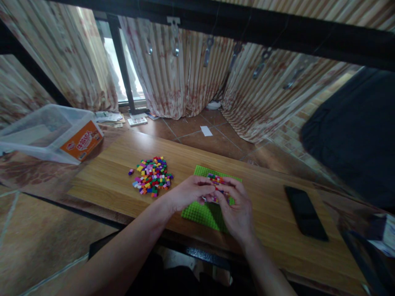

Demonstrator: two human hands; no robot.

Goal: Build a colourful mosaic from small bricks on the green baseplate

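Observation:
A green studded baseplate (205, 216) lies on the wooden table, partly covered by my hands. On or just above it is a cluster of multicoloured toy building bricks (216, 178), mostly hidden behind my fingers. My left hand (193, 191) closes on its left side, thumb and fingers together. From the right, my right hand (239, 203) curls round the same bricks, its fingertips close to the left thumb. Whether the cluster is fixed to the baseplate I cannot tell. Left of the baseplate lies a loose pile of small coloured bricks (153, 176).
A black phone (305, 212) lies on the table (262, 193) at the right. A clear plastic bin (49, 144) with an orange label stands at the far left. Behind are curtains (166, 74) and metal hooks hanging from a dark bar (197, 20).

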